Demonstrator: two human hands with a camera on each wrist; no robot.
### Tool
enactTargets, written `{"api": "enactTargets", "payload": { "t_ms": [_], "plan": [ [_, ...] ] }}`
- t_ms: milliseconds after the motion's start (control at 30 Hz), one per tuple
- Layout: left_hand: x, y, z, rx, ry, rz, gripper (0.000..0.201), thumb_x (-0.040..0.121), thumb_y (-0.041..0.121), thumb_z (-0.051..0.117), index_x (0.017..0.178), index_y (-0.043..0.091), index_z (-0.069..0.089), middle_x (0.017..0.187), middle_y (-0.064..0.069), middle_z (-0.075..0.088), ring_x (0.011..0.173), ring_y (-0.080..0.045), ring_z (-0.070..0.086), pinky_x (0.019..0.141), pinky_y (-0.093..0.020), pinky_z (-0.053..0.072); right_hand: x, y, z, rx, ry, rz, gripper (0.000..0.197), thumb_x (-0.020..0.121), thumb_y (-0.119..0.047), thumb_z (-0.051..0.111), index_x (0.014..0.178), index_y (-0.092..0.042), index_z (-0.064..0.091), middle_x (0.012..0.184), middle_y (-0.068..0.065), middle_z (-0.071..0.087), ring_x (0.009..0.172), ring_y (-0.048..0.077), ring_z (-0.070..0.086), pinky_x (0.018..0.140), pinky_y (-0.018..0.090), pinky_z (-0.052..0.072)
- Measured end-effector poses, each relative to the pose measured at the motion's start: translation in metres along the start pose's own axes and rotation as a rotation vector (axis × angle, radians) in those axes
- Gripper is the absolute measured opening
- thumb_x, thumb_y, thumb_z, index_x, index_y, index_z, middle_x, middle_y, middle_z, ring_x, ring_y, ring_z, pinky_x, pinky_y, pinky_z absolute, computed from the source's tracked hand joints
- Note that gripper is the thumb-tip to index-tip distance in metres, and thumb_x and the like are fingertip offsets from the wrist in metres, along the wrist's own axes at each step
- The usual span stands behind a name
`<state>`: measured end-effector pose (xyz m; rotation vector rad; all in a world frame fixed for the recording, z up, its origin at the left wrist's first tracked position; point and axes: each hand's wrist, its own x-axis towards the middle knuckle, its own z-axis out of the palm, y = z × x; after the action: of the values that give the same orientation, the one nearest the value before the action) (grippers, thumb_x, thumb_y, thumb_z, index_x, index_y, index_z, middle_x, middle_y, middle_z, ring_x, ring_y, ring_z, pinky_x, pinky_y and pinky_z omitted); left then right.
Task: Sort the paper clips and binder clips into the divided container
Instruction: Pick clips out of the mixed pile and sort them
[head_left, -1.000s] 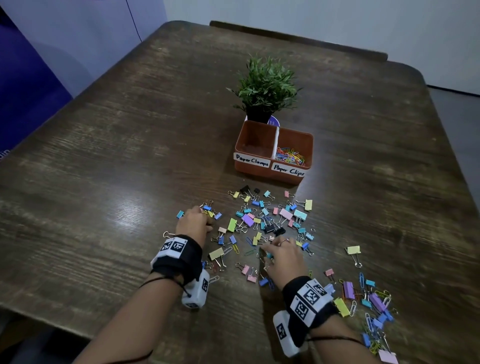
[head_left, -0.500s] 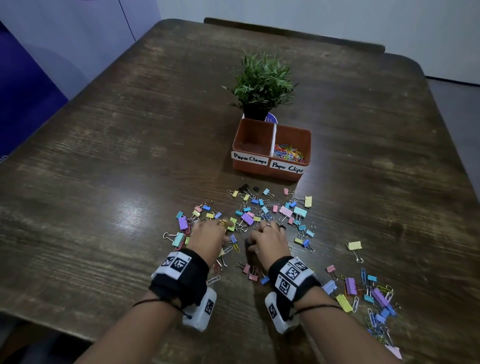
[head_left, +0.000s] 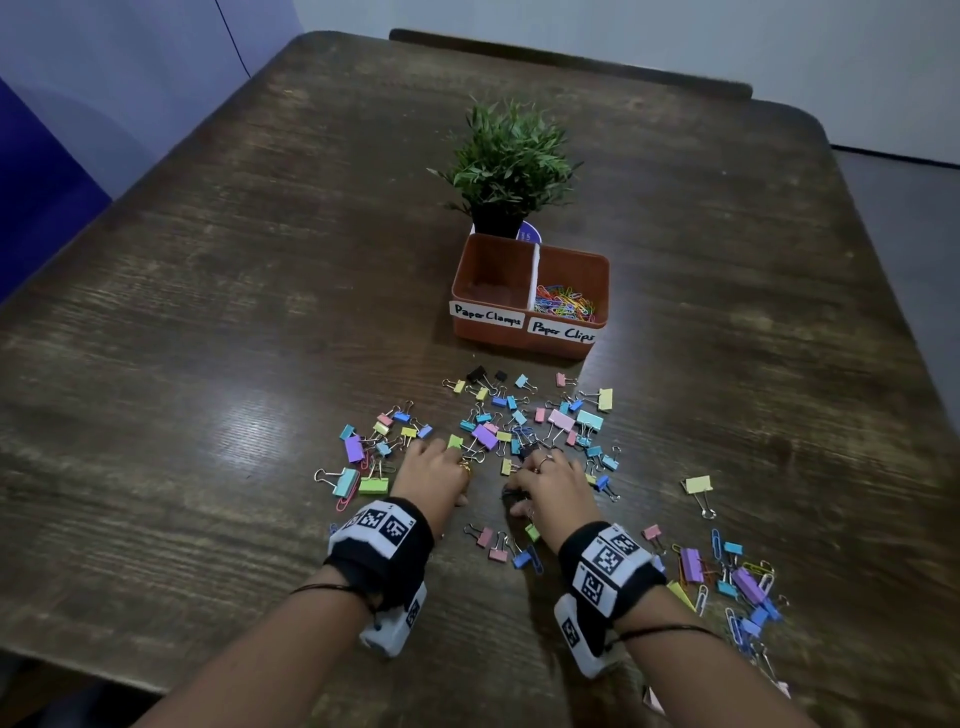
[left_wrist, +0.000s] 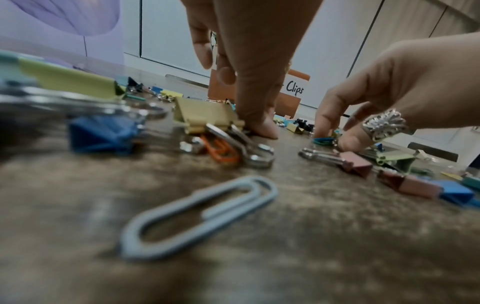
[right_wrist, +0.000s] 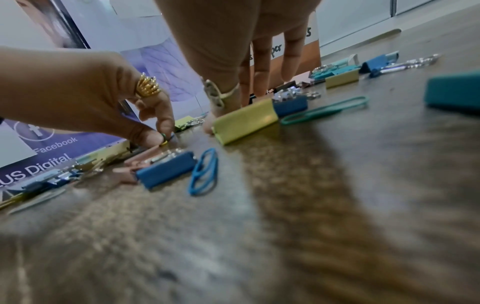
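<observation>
Coloured binder clips (head_left: 558, 420) and paper clips lie scattered on the wooden table (head_left: 208, 364). The brown divided container (head_left: 566, 343) stands beyond them. Its "Paper Clamps" side looks empty and its "Paper Clips" side holds paper clips (head_left: 563, 304). My left hand (head_left: 436, 467) is low in the pile, thumb and finger pinching a small green paper clip (right_wrist: 164, 138) beside a yellow binder clip (left_wrist: 205, 115). Close to its right, my right hand (head_left: 543, 483) pinches a teal paper clip (left_wrist: 323, 140) against the table, behind another yellow binder clip (right_wrist: 244, 121).
A potted green plant (head_left: 511, 161) stands right behind the container. A second heap of clips (head_left: 727, 577) lies at the near right, and a lone yellow binder clip (head_left: 698, 486) sits apart. A grey paper clip (left_wrist: 197, 216) and a blue one (right_wrist: 203, 171) lie under my wrists.
My left hand has moved right off the left cluster, uncovering the clips there. My right hand has slid forward and left, so both hands now work side by side.
</observation>
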<state>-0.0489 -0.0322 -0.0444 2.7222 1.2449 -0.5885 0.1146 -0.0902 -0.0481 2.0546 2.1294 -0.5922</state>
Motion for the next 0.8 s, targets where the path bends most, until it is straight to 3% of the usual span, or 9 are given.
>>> {"api": "enactTargets", "payload": {
  "t_ms": [100, 233, 333, 433, 500, 567, 667, 733, 800],
  "plan": [
    [-0.001, 0.0, 0.004, 0.064, -0.02, 0.027, 0.039, 0.092, 0.041, 0.046, 0.119, 0.016, 0.058, 0.129, -0.005, 0.045, 0.123, -0.023, 0.036, 0.102, -0.039, 0.029, 0.001, -0.004, -0.001, -0.046, 0.042, 0.011, 0.031, 0.092, -0.036, 0.049, 0.118, -0.022, 0.058, 0.128, 0.001, 0.045, 0.121, 0.019, 0.035, 0.102, 0.037, 0.028],
    [-0.004, 0.0, 0.008, 0.067, -0.012, 0.052, 0.039, 0.095, 0.038, 0.042, 0.121, 0.012, 0.057, 0.131, -0.005, 0.042, 0.123, -0.022, 0.036, 0.1, -0.037, 0.031, 0.001, -0.015, 0.003, -0.223, 0.056, 0.017, 0.036, 0.093, -0.028, 0.05, 0.125, -0.011, 0.05, 0.133, 0.008, 0.044, 0.125, 0.024, 0.035, 0.102, 0.039, 0.031],
    [-0.01, -0.007, 0.01, -0.172, 0.049, -0.037, 0.029, 0.094, 0.034, 0.046, 0.113, 0.016, 0.058, 0.124, 0.0, 0.047, 0.118, -0.015, 0.04, 0.101, -0.031, 0.032, 0.0, -0.02, 0.004, -0.309, 0.053, -0.018, 0.036, 0.094, -0.019, 0.047, 0.128, -0.007, 0.047, 0.134, 0.011, 0.042, 0.125, 0.027, 0.034, 0.102, 0.041, 0.031],
    [-0.017, -0.02, 0.012, -0.397, 0.158, -0.115, 0.012, 0.093, 0.016, 0.051, 0.103, 0.017, 0.058, 0.112, 0.003, 0.054, 0.106, -0.012, 0.049, 0.093, -0.021, 0.037, 0.0, -0.022, 0.001, -0.331, 0.056, -0.08, 0.036, 0.091, -0.014, 0.049, 0.126, -0.007, 0.048, 0.133, 0.012, 0.042, 0.123, 0.028, 0.036, 0.1, 0.04, 0.032],
    [-0.021, -0.029, 0.012, -0.449, 0.143, -0.157, 0.014, 0.094, 0.014, 0.05, 0.104, 0.016, 0.06, 0.111, 0.002, 0.057, 0.104, -0.012, 0.054, 0.089, -0.018, 0.037, 0.002, -0.026, 0.001, -0.272, 0.073, -0.126, 0.03, 0.093, -0.014, 0.048, 0.122, -0.008, 0.052, 0.13, 0.01, 0.045, 0.121, 0.027, 0.037, 0.098, 0.038, 0.032],
    [-0.023, -0.034, 0.013, -0.506, 0.073, -0.183, 0.021, 0.094, 0.02, 0.05, 0.112, 0.016, 0.061, 0.115, -0.002, 0.059, 0.106, -0.015, 0.056, 0.089, -0.021, 0.04, 0.004, -0.031, 0.001, -0.08, 0.048, -0.162, 0.024, 0.095, -0.019, 0.046, 0.116, -0.009, 0.053, 0.124, 0.008, 0.049, 0.117, 0.023, 0.041, 0.097, 0.034, 0.035],
    [-0.028, -0.033, 0.014, -0.537, 0.015, -0.192, 0.027, 0.094, 0.027, 0.052, 0.115, 0.016, 0.064, 0.112, -0.006, 0.063, 0.103, -0.019, 0.059, 0.09, -0.028, 0.045, 0.013, -0.045, 0.003, 0.219, -0.104, -0.128, 0.019, 0.095, -0.016, 0.047, 0.11, -0.008, 0.055, 0.113, 0.006, 0.056, 0.1, 0.016, 0.053, 0.088, 0.025, 0.044],
    [-0.034, -0.033, 0.015, -0.552, 0.036, -0.204, 0.026, 0.093, 0.028, 0.054, 0.109, 0.014, 0.068, 0.105, -0.005, 0.065, 0.098, -0.017, 0.059, 0.086, -0.025, 0.044, 0.019, -0.057, 0.001, 0.279, -0.224, -0.074, 0.022, 0.093, -0.01, 0.05, 0.114, -0.009, 0.056, 0.114, 0.006, 0.058, 0.1, 0.019, 0.058, 0.089, 0.03, 0.05],
    [-0.041, -0.034, 0.016, -0.582, 0.051, -0.241, 0.025, 0.092, 0.028, 0.055, 0.102, 0.01, 0.068, 0.1, -0.004, 0.064, 0.095, -0.016, 0.058, 0.082, -0.022, 0.042, 0.023, -0.065, -0.002, 0.273, -0.245, -0.078, 0.026, 0.092, -0.009, 0.05, 0.117, -0.009, 0.054, 0.115, 0.007, 0.058, 0.103, 0.021, 0.059, 0.091, 0.034, 0.05]
  ]
}}
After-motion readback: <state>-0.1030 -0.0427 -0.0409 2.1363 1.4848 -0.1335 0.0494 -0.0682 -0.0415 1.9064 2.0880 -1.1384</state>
